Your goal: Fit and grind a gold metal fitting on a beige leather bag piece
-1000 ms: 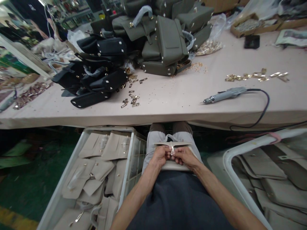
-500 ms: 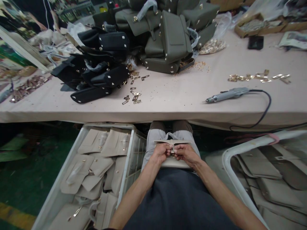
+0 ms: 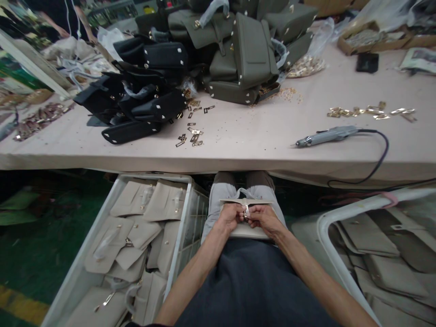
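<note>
A beige handbag lies across my lap, its flap edge and wrapped handle toward my knees. At the middle of the bag, a small shiny metal clasp shows between my two hands. My left hand is closed at the clasp's left side, thumb and fingers pinched together. From the other side my right hand pinches the same spot, fingers curled. The fingertips partly cover the clasp, so its exact shape is hard to make out.
A crate of beige bags stands left, another bin of bags right. On the table lie black bags, olive bags, loose metal plates and a corded electric screwdriver. A person's arm shows far left.
The view has shifted slightly. My fingers have moved a little at the clasp, which shows more brightly now; both hands stay in the same place on the bag.
</note>
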`<state>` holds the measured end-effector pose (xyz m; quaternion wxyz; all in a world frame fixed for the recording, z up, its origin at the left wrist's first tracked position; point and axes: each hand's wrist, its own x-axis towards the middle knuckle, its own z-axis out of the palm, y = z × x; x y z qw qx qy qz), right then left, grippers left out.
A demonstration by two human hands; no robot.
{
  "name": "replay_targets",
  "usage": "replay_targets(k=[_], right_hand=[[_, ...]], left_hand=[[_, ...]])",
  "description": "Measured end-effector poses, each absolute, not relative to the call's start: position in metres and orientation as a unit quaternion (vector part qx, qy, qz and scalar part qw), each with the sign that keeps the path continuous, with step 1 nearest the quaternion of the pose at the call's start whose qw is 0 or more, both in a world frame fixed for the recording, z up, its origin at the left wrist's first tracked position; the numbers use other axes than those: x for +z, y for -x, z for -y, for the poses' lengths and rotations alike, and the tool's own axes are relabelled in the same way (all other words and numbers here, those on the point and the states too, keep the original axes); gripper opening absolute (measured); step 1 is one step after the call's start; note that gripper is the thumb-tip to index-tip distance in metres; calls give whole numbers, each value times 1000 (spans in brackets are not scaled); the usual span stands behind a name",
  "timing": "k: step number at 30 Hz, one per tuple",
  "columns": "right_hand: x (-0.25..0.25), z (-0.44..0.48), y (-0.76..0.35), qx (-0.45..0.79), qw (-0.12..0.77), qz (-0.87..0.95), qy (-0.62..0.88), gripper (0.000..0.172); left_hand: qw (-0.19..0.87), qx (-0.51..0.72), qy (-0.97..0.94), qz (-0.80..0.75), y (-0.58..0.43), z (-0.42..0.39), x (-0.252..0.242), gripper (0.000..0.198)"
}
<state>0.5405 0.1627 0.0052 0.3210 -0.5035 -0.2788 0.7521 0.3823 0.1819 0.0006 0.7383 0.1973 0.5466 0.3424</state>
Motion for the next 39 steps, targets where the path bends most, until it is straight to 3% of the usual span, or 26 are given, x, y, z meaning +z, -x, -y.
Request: replay_targets(k=[5,10,12,16,20,27,32,39], right_hand=[[8,-164,-541,737,342,269,517,27],[12,-164,-543,741,368,259,499,25],[15,-164,-543,747,369,257,490,23],[20,-164,-542,763,364,246,475,22],[26,-164,-544,759,354,244,489,34],[43,-176,-565,579,361,486,546,48],[46,-185,-562,512,369,569,527,28],[42,-190,-551,473,382,603,517,22]], left_hand=[[669,367,-217,-609,-379,-171,14,14],[395,388,-530,-642,-366,-156,40,22],[359,362,-630,-586,-364,-157,48,30],[403,338,-703,-479,-366,-168,43,33],[441,351,-669,-483,-372,-175,33,31],[555,316,-564,-524,-385,-174,52,22],[600,305,-519,-527,-386,-177,51,26],[595,278,-481,-580,-388,-179,49,21]])
